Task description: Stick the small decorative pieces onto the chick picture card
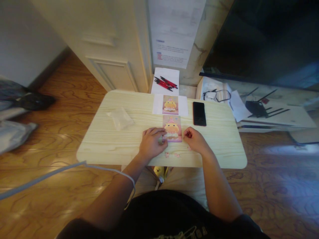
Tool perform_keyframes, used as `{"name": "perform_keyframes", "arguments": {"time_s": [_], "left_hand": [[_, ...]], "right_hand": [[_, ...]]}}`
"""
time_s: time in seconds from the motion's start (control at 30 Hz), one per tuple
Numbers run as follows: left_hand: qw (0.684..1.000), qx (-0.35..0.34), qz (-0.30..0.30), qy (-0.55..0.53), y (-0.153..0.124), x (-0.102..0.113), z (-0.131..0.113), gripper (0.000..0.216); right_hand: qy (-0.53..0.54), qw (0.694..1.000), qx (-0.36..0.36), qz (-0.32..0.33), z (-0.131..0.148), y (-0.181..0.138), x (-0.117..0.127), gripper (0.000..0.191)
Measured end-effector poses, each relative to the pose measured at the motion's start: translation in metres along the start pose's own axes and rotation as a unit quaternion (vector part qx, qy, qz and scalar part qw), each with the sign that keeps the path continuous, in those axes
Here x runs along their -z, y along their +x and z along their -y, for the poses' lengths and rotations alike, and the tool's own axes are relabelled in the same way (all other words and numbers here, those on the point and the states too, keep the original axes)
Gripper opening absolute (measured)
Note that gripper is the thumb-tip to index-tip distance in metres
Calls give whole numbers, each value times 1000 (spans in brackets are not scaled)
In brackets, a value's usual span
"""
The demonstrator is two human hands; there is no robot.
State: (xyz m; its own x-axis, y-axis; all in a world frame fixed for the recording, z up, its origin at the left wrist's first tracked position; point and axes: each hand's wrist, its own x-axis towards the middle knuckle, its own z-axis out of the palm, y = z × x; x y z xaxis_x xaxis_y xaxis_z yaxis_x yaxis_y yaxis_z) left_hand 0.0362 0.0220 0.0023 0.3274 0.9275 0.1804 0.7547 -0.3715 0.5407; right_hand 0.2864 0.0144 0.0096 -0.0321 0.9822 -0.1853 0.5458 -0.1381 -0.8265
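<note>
A card (pixel 171 128) with a yellow cartoon animal in a pink party hat lies on the pale wood-grain table (pixel 99 139). At its left edge rests my left hand (pixel 152 142), fingers stretched out and thumb apart, the tips touching the card. My right hand (pixel 195 139) is closed beside the card's right edge, fingers curled in a pinch; whatever it holds is too small to make out. Small pink pieces (pixel 171 155) lie near the front edge of the table. Just behind the card is a similar picture (pixel 170 105) on white paper (pixel 183 106).
A clear plastic bag (pixel 121 119) lies to the left and a phone (pixel 199 114) to the right. Several red and black pens (pixel 165 83) sit on paper beyond the table. A router (pixel 256 109) stands on the low cabinet at right. A grey cable (pixel 45 179) crosses my left arm.
</note>
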Motion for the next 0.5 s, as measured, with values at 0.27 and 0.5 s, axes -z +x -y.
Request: {"name": "perform_keyframes", "arguments": {"time_s": [0.27, 0.5], "left_hand": [[1000, 12, 6, -4, 0, 0, -2, 28], [1000, 0, -3, -5, 0, -1, 1, 24]], "right_hand": [[1, 1000, -7, 3, 3, -1, 0, 8], [7, 1000, -4, 2, 2, 0, 0, 7]]}}
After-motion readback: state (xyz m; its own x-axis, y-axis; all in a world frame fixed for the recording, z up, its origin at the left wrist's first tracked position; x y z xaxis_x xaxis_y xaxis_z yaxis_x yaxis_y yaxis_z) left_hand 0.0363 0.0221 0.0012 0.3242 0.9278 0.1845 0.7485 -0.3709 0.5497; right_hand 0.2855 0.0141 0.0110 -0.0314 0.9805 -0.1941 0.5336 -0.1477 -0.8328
